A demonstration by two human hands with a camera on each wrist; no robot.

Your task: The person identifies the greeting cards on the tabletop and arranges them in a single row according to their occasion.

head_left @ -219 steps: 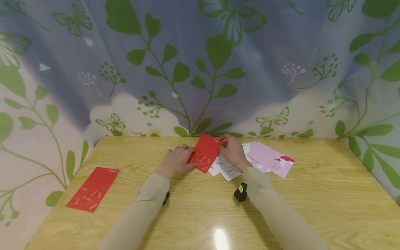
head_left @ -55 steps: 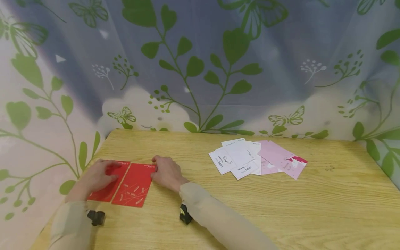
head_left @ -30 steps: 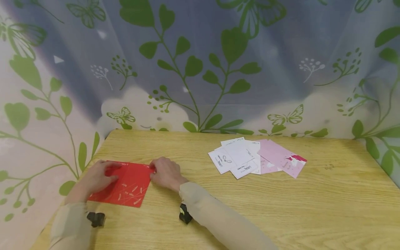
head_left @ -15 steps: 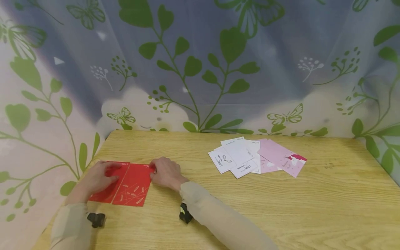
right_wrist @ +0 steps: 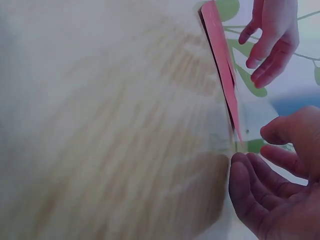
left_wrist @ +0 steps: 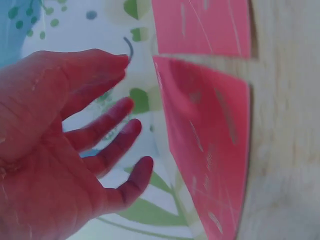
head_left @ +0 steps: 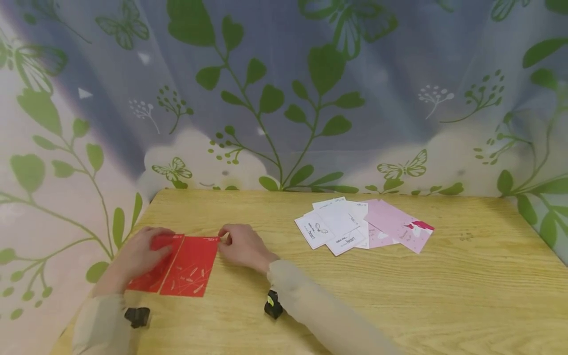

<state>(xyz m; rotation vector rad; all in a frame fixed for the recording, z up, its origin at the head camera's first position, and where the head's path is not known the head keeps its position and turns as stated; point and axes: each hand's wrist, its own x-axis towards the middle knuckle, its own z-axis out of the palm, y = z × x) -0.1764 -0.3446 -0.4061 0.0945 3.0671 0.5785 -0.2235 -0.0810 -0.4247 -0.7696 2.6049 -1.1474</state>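
I see two red envelopes (head_left: 177,265) lying side by side, long edges touching, near the table's (head_left: 399,305) left edge, likely lined up there to keep them apart from the other stationery. My left hand (head_left: 141,255) rests flat, fingers relaxed, on the left envelope, apparently pinning it. My right hand (head_left: 241,246) sits just beside the right envelope's far right corner, fingers loosely curled, gripping nothing I can make out. A fanned heap of white cards (head_left: 334,227) and pink cards (head_left: 397,229) lies toward the far edge, well apart.
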